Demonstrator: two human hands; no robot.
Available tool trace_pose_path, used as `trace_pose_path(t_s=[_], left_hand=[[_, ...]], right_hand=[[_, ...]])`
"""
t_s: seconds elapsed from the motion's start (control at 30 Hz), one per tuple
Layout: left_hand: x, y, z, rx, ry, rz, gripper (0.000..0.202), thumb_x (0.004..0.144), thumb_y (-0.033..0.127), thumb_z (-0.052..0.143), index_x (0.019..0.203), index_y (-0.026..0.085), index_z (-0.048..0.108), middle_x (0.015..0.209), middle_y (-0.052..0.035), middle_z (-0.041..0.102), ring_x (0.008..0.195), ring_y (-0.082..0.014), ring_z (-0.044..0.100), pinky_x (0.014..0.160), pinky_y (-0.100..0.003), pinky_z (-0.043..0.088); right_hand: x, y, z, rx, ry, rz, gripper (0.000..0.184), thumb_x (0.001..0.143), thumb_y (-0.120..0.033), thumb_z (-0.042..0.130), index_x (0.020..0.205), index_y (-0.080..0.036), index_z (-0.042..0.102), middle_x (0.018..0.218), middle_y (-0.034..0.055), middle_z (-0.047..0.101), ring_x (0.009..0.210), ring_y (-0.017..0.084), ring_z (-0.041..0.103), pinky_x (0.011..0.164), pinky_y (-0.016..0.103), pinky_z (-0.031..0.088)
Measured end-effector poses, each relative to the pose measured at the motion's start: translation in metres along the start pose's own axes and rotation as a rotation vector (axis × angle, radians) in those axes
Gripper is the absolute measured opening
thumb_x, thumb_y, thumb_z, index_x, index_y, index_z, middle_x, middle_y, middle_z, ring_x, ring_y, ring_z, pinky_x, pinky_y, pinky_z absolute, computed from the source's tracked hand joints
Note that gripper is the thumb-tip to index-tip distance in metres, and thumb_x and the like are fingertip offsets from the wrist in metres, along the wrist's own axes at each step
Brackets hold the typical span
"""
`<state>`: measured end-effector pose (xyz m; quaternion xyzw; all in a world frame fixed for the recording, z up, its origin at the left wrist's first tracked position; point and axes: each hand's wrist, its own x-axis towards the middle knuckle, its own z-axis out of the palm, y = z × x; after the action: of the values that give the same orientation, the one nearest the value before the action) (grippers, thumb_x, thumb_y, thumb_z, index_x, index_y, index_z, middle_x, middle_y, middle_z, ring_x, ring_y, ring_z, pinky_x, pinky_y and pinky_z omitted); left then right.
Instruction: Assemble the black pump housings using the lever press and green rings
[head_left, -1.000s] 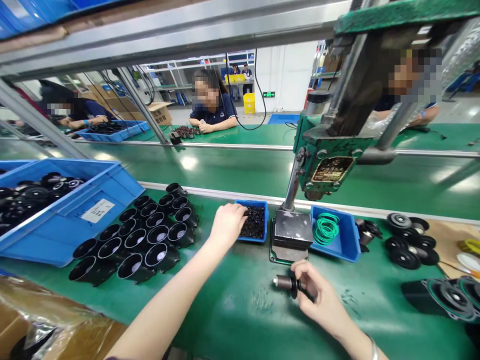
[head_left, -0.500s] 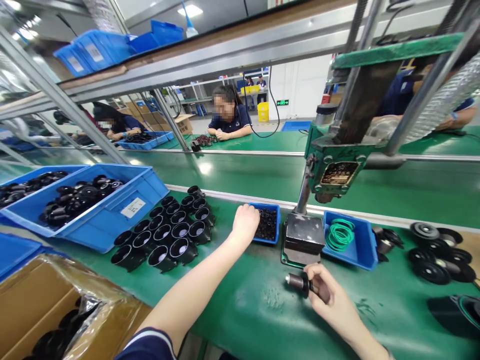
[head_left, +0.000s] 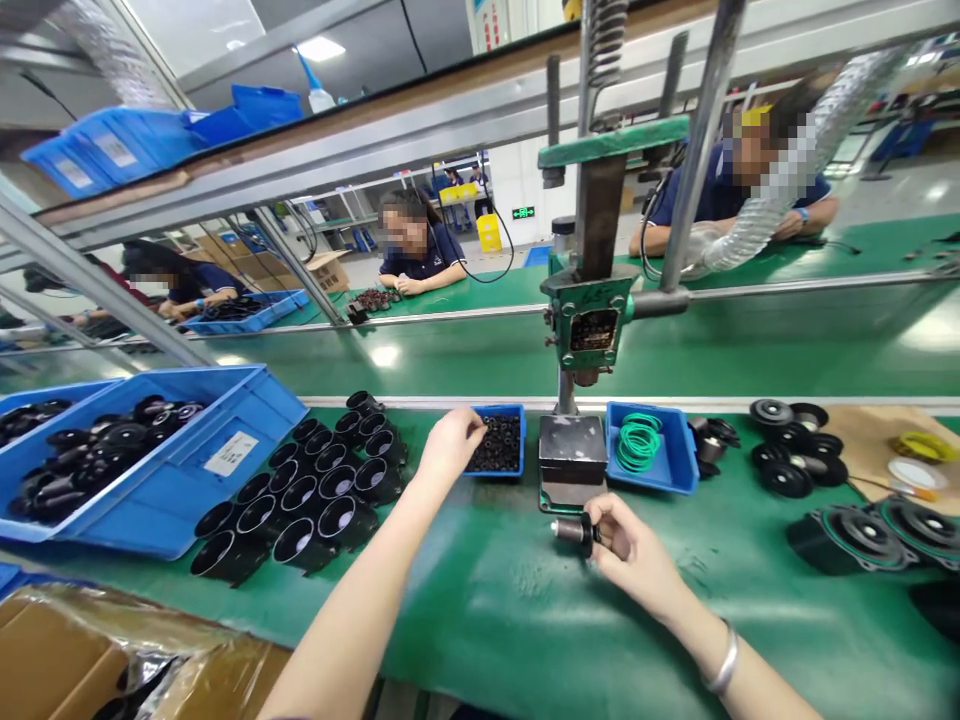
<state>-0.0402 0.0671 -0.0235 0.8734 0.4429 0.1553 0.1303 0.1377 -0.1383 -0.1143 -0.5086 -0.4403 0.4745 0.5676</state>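
Observation:
My left hand [head_left: 452, 440] is over the left side of a small blue bin [head_left: 520, 440] full of small black ring-like parts [head_left: 501, 447]. Its fingers are pinched together, and whatever is between them is too small or hidden to name. In my right hand [head_left: 630, 545] is a motor rotor [head_left: 571, 530], a dark cylinder with a black disc around it and a pale shaft tip pointing left. Fingers and thumb grip it at the disc end, just above the green table [head_left: 480, 610]. Behind it stands the black block [head_left: 573, 440] of a press.
The green press head [head_left: 589, 320] hangs above the block. A blue bin [head_left: 679, 450] with green rings [head_left: 637, 442] stands to its right. Black cups [head_left: 300, 495] and a large blue crate [head_left: 225, 450] are left; black housings [head_left: 847, 535] are right. Co-workers sit across the table.
The camera view has swung right, bringing more housings into sight. My left hand stays at the small bin, its fingertips now near the bin's left edge. My right hand still holds the rotor.

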Motion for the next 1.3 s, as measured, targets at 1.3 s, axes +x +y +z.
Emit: trace_pose_path(t_s=[1.3], left_hand=[[-0.1, 0.078, 0.071, -1.949, -0.365, -0.676, 0.03, 0.066, 0.025, 0.085, 0.08, 0.012, 0.061, 0.073, 0.0027, 0.059, 0.059, -0.0026, 0.051, 0.059, -0.014, 0.043]], right_hand=[[-0.015, -0.016, 0.001, -0.748, 0.229, -0.67, 0.031, 0.071, -0.01, 0.06, 0.098, -0.021, 0.051, 0.101, 0.0076, 0.051, 0.094, 0.016, 0.054, 0.08, 0.028, 0.052]])
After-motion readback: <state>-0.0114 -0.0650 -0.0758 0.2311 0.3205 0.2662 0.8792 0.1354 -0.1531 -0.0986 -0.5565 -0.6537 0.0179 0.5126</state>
